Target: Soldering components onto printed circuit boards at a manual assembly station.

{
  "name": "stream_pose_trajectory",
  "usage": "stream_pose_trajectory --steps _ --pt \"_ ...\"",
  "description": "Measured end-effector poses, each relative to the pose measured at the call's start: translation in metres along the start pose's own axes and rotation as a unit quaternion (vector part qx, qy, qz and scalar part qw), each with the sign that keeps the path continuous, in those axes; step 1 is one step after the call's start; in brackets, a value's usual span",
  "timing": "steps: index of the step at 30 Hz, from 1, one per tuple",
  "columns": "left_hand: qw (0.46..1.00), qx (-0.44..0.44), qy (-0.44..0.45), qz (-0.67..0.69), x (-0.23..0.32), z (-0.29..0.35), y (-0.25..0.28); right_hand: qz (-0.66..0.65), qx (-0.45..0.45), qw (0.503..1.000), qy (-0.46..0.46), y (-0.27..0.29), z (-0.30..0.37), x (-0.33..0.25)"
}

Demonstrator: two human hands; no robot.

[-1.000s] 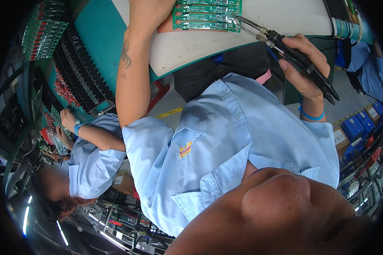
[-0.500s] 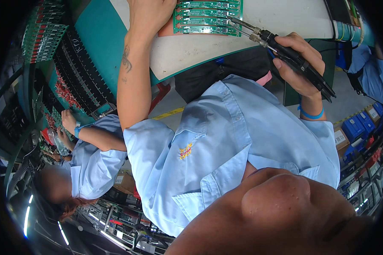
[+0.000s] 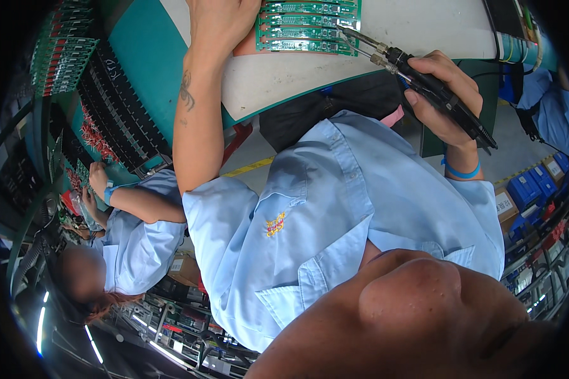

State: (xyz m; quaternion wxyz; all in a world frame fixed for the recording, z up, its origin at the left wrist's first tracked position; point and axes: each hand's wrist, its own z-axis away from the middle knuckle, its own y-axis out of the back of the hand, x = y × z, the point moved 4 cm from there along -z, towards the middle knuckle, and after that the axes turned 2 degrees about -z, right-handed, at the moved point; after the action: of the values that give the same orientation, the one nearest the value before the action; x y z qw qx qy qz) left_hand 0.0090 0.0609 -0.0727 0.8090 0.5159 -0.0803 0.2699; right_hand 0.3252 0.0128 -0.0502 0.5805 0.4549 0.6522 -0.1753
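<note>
My right hand is closed around the black handle of a soldering iron with a thin metal guide tube alongside its tip. The tip points left and reaches the right part of a green circuit board panel, made up of several narrow strips side by side. Whether the tip touches a joint is too small to tell. At the panel's left edge is my left hand, its fingers cut off by the top of the picture. Beneath the panel, a reddish-orange piece shows at its lower left.
The panel rests on a white work surface with a green mat to the left. Black slotted strips, red wires and racked green boards lie farther left. A co-worker's hand works there. Cables hang at right.
The soldering iron and my right hand have shifted very slightly downward, and the panel sits a touch lower in the picture. My left hand stays beside the panel. The co-worker's hand moved slightly.
</note>
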Motion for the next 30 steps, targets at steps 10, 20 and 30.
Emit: stream_pose_trajectory --steps 10,20,30 --pt "0.996 0.056 -0.073 0.014 -0.005 -0.003 -0.002 0.007 0.023 0.999 0.040 0.007 -0.002 -0.002" --pt "0.963 0.188 -0.195 0.015 -0.004 -0.005 -0.001 0.062 0.162 0.984 -0.029 0.030 -0.031 0.018" --pt "0.929 0.259 -0.263 0.018 -0.009 -0.004 -0.003 0.031 0.145 0.989 0.009 0.017 -0.010 0.003"
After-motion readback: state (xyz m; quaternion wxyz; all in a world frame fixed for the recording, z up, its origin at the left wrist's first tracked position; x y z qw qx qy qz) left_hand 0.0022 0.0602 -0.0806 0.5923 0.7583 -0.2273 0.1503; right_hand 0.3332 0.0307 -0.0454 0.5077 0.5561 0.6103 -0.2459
